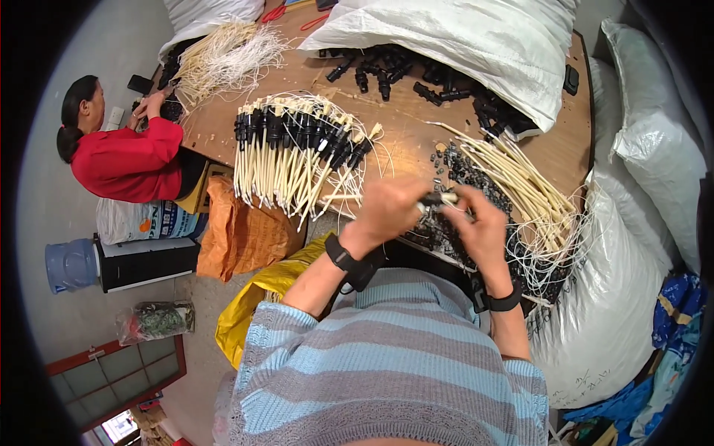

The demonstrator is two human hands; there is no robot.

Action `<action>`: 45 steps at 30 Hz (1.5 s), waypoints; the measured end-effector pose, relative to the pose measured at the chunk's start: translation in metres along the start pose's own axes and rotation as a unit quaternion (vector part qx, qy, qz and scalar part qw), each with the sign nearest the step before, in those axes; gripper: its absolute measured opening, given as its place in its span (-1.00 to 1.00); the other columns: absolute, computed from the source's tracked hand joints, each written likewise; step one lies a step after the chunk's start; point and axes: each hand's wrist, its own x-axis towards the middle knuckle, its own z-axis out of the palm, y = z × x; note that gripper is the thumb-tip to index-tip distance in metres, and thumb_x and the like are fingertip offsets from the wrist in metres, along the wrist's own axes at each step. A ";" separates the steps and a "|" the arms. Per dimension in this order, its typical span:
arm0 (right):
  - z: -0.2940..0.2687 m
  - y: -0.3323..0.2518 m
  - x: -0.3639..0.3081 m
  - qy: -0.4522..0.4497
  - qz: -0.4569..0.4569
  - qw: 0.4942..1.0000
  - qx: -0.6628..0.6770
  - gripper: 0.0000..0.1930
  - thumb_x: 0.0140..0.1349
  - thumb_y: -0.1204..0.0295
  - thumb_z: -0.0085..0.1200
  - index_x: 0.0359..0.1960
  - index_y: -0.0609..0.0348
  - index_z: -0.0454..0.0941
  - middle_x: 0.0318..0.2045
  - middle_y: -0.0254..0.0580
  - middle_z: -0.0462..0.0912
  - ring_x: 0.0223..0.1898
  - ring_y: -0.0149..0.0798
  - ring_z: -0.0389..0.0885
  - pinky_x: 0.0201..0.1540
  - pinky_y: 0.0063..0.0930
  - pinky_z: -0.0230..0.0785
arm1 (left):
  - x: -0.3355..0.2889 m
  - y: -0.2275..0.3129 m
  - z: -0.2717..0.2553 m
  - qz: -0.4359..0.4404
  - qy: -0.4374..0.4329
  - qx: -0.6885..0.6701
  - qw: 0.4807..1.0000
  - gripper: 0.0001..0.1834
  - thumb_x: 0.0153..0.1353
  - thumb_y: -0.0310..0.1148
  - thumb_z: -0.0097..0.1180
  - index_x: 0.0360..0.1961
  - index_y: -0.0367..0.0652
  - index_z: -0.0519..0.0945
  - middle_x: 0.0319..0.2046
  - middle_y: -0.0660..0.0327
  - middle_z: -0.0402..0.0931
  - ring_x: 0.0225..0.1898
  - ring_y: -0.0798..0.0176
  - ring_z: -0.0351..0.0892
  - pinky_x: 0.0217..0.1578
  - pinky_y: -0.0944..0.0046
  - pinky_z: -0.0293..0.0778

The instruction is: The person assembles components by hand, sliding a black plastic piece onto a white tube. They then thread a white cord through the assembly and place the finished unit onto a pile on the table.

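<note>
My left hand is closed around a black cable connector, and a cream cable sticks out of the fist to the left. Against the connector's pale right end, the fingers of my right hand are pinched; motion blurs the exact grip. Just left of my hands lies a fanned pile of cream cables with black connectors. Close to my right hand are a bundle of plain cream cables with thin white wires and a scatter of small black parts.
A white sack spills black connector housings across the far side of the wooden table. Another person in red works at the left edge, near more white wires. Full white sacks crowd the right; a yellow bag sits below left.
</note>
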 end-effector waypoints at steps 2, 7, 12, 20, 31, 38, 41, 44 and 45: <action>-0.015 0.009 0.011 0.146 -0.027 0.988 -0.043 -0.78 0.12 0.49 0.26 -0.17 0.21 0.63 -0.45 -0.29 0.64 -0.46 -0.45 0.55 -0.40 -0.58 0.39 | 0.003 -0.019 -0.019 -0.047 0.096 0.049 0.993 -0.81 -0.13 -0.45 0.20 -0.39 -0.09 0.65 -0.47 0.19 0.55 -0.45 0.08 0.53 -0.34 0.11 0.40; -0.008 -0.005 -0.003 -0.105 -0.089 0.984 -0.115 -0.81 0.02 0.52 0.24 -0.28 0.14 0.65 -0.33 -0.11 0.68 -0.34 -0.08 0.67 -0.34 -0.36 0.51 | -0.012 -0.086 -0.053 -0.197 0.169 0.236 0.936 -0.76 -0.17 -0.41 0.19 -0.37 -0.12 0.65 -0.37 0.20 0.58 -0.16 0.12 0.47 0.07 0.08 0.17; 0.025 -0.019 -0.023 -0.252 -0.183 0.947 -0.078 -0.75 0.06 0.33 0.26 -0.22 0.08 0.63 -0.23 -0.27 0.63 -0.36 -0.11 0.60 -0.30 -0.35 0.42 | -0.005 -0.087 -0.045 -0.237 0.149 0.253 0.926 -0.74 -0.19 -0.39 0.16 -0.36 -0.13 0.62 -0.28 0.22 0.58 -0.09 0.14 0.42 0.10 0.09 0.08; 0.021 -0.008 -0.016 -0.218 -0.103 0.968 -0.074 -0.80 0.09 0.37 0.23 -0.25 0.10 0.62 -0.42 -0.24 0.59 -0.48 -0.06 0.59 -0.44 -0.27 0.43 | -0.006 -0.091 -0.048 -0.271 0.138 0.262 0.916 -0.60 -0.15 -0.38 0.16 -0.17 -0.10 0.61 -0.13 0.24 0.54 0.00 0.17 0.35 0.07 0.07 0.04; 0.016 0.002 -0.013 -0.196 -0.095 0.971 -0.102 -0.84 0.11 0.34 0.21 -0.28 0.05 0.61 -0.47 -0.25 0.54 -0.54 -0.10 0.55 -0.47 -0.29 0.41 | 0.136 -0.157 -0.007 -0.185 0.091 0.080 0.975 -0.49 -0.07 -0.35 0.14 0.02 -0.10 0.57 -0.01 0.00 0.54 0.05 -0.06 0.48 0.08 0.08 0.38; -0.001 0.015 -0.010 -0.153 -0.021 0.977 -0.145 -0.84 0.14 0.29 0.18 -0.29 0.03 0.61 -0.46 -0.25 0.54 -0.54 -0.11 0.55 -0.46 -0.27 0.42 | 0.182 -0.277 0.043 -0.324 0.012 0.188 0.927 -0.17 0.04 0.15 0.18 0.30 -0.02 0.34 0.36 0.00 0.14 0.36 -0.21 0.04 0.26 -0.24 0.04; -0.004 0.021 -0.005 -0.157 0.002 0.976 -0.147 -0.84 0.15 0.29 0.18 -0.30 0.03 0.61 -0.45 -0.25 0.55 -0.53 -0.10 0.55 -0.44 -0.26 0.44 | 0.192 -0.256 0.068 -0.377 -0.060 0.163 0.910 -0.16 0.02 0.11 0.21 0.29 -0.08 0.35 0.34 -0.03 0.17 0.37 -0.06 0.08 0.27 -0.03 0.12; -0.003 0.027 -0.001 -0.155 0.001 0.976 -0.155 -0.84 0.14 0.29 0.18 -0.30 0.03 0.61 -0.43 -0.23 0.57 -0.50 -0.07 0.57 -0.43 -0.25 0.44 | 0.186 -0.202 0.049 -0.235 -0.081 0.214 0.945 -0.23 -0.09 0.08 0.31 0.10 -0.19 0.51 0.14 -0.12 0.37 0.23 -0.22 0.20 0.20 -0.07 0.18; -0.003 0.026 0.001 -0.159 0.003 0.975 -0.153 -0.84 0.14 0.29 0.18 -0.30 0.03 0.61 -0.43 -0.23 0.57 -0.50 -0.07 0.57 -0.43 -0.25 0.44 | 0.177 -0.206 0.057 -0.192 -0.067 0.199 0.959 -0.24 -0.15 -0.02 0.33 0.10 -0.19 0.51 0.11 -0.14 0.38 0.18 -0.28 0.19 0.21 -0.07 0.16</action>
